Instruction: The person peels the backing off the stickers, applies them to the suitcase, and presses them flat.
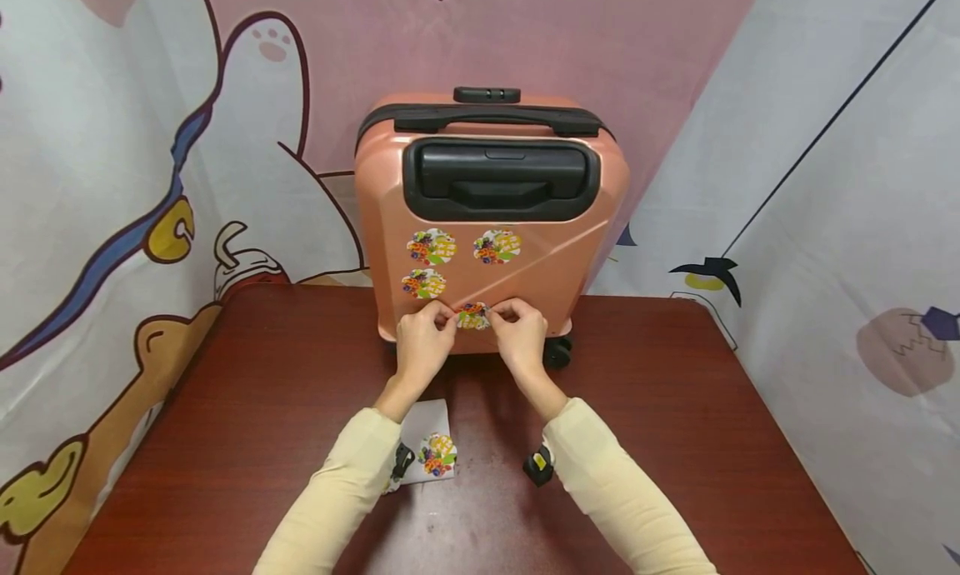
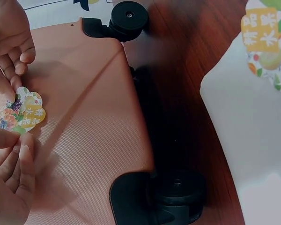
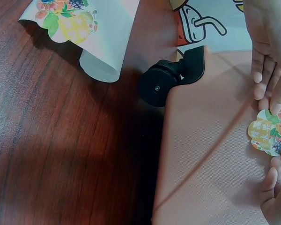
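Observation:
A flower-shaped fruit sticker point(image 1: 473, 316) is held low in front of the pink suitcase point(image 1: 555, 262). My left hand point(image 1: 424, 340) pinches its left edge between thumb and finger. On the opposite edge, my right hand point(image 1: 521, 333) pinches it the same way. Yellow patches with white characters and printed fruit show on the sticker point(image 2: 25, 112) in the left wrist view. Whether its back touches the shell, I cannot tell. Above it, three similar stickers lie flat on the suitcase: upper left point(image 1: 431, 247), upper right point(image 1: 497, 247) and middle left point(image 1: 423, 283).
The suitcase stands upright on a dark red wooden table point(image 1: 645, 375), its black wheels point(image 1: 557, 352) at the bottom. A white backing sheet point(image 1: 426, 417) bearing another fruit sticker point(image 1: 437, 456) lies near my left forearm, partly hidden. Cartoon-printed cloth point(image 1: 810, 183) hangs behind.

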The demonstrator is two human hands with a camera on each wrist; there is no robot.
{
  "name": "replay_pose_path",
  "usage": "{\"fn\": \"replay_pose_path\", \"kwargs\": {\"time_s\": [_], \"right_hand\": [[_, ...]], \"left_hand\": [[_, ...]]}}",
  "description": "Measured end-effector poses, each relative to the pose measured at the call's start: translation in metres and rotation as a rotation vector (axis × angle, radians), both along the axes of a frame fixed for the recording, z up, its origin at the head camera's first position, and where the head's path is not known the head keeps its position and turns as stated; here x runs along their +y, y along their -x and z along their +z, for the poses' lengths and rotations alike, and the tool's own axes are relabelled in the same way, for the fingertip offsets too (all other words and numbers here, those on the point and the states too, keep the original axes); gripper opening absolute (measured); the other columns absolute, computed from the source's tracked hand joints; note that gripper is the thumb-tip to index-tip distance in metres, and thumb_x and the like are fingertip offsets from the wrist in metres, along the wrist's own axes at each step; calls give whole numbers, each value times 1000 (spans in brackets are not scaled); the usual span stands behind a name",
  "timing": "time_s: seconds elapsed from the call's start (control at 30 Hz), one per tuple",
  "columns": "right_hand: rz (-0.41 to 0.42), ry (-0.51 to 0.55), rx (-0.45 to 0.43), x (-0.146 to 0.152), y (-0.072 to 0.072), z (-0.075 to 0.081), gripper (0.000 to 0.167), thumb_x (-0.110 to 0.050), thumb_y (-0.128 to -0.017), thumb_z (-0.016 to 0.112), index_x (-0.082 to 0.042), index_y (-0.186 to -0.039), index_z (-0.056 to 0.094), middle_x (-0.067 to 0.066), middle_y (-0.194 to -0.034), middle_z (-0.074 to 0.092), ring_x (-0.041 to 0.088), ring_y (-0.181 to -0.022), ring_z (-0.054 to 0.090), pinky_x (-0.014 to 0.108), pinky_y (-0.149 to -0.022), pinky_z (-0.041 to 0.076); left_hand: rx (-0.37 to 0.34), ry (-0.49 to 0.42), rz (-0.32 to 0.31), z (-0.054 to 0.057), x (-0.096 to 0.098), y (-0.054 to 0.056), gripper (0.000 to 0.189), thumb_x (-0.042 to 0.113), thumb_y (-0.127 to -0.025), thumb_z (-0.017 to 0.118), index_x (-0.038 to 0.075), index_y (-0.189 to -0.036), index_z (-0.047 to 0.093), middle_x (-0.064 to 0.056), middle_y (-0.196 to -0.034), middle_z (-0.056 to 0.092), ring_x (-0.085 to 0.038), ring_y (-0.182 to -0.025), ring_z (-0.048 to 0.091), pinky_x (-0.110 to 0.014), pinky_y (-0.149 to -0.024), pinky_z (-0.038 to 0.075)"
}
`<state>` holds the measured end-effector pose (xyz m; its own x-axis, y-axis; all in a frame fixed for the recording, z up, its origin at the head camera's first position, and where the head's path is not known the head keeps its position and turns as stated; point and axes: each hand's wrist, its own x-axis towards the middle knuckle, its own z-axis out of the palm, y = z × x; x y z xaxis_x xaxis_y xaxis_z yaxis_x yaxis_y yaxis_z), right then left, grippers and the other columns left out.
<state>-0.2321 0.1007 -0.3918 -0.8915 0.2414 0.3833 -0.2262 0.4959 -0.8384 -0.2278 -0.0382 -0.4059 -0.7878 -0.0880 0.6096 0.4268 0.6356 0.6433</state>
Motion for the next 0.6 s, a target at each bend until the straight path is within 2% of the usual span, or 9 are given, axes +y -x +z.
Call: {"fn": "replay_pose_path", "kwargs": {"time_s": [0.33, 0.6], "right_hand": [[-2, -44, 47, 1, 0, -1, 8, -7, -75, 71, -3, -69, 68, 7, -62, 64, 19, -57, 58, 26, -51, 43], [-14, -38, 33, 2, 0, 0, 8, -6, -73, 71, -3, -68, 67, 7, -62, 62, 19, -58, 57, 28, -53, 42]], "left_hand": [[17, 8, 15, 0, 1, 0, 7, 4, -74, 69, 6, -69, 65, -2, -61, 65, -17, -53, 59, -33, -51, 46], [14, 17, 27, 0, 0, -1, 8, 5, -74, 70, 6, -69, 64, -2, -62, 65, -18, -55, 60, -34, -53, 47]]}}
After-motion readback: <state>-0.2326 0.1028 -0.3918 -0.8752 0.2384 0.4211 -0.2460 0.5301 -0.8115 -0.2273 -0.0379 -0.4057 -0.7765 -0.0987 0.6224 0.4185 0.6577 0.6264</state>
